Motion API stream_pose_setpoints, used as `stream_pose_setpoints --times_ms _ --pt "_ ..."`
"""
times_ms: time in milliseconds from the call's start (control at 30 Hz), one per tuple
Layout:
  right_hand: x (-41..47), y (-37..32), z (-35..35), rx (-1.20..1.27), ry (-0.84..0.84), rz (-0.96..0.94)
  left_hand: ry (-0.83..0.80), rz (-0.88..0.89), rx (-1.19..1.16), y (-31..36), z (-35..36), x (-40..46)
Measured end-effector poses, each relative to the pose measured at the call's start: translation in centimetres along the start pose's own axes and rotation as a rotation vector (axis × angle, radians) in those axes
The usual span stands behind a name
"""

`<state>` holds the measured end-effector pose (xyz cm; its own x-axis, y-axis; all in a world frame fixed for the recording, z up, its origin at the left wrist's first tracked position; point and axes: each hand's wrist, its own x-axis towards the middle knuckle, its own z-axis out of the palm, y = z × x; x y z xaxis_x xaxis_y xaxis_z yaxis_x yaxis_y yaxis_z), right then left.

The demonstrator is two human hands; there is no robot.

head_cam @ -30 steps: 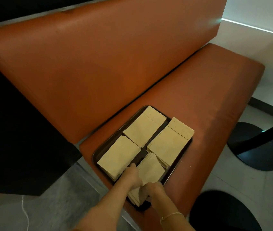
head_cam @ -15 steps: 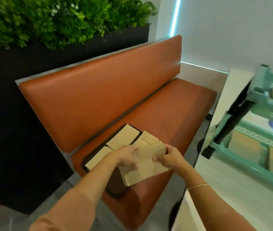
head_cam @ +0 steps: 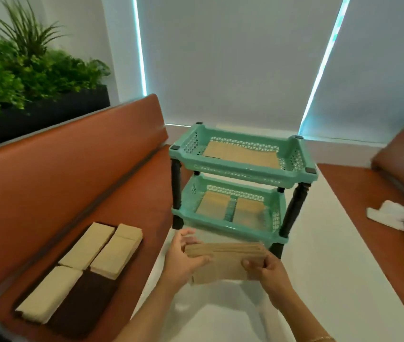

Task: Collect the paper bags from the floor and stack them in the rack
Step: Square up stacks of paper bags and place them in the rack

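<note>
Both hands, left hand [head_cam: 183,259] and right hand [head_cam: 268,267], curl their fingers round a flat stack of brown paper bags [head_cam: 223,261] over the white desk [head_cam: 319,255]; at 12 o'clock, just beyond, stands the two-tier teal plastic rack [head_cam: 240,178]; at 9 o'clock a dark rectangular tray [head_cam: 80,307] holds three more stacks.
</note>
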<state>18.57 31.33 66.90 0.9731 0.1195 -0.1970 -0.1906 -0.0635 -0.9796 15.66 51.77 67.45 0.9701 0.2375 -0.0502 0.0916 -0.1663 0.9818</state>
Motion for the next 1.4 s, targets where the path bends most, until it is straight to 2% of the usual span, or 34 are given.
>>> stream_pose_setpoints --times_ms 133,300,500,667,867,967,1133,1400 --pt "-0.5 2.6 -2.1 -0.075 0.162 0.047 -0.083 0.059 0.064 -1.3 3.5 0.8" --pt "-0.9 4.2 -1.1 -0.074 0.264 0.121 -0.195 -0.057 0.001 -3.4 5.1 1.8" --pt "-0.3 4.3 0.9 -0.101 0.382 0.036 -0.170 0.002 0.039 -3.7 4.9 2.0" --pt "-0.5 4.3 1.8 -0.165 0.328 0.113 -0.208 -0.060 0.082 -3.9 4.3 1.5" --pt "0.1 4.5 1.6 -0.255 0.356 0.128 -0.195 -0.118 0.109 -3.6 4.3 2.2" --pt "0.7 3.8 1.6 -0.391 0.337 0.169 -0.175 -0.177 0.194 -3.5 4.4 2.7" --pt "2.0 3.1 1.8 -0.634 0.267 0.339 -0.142 -0.276 0.400 -2.8 4.7 2.9" --pt "1.6 3.9 3.0 -0.828 0.372 0.323 -0.074 -0.219 0.722 -2.6 6.0 1.6"
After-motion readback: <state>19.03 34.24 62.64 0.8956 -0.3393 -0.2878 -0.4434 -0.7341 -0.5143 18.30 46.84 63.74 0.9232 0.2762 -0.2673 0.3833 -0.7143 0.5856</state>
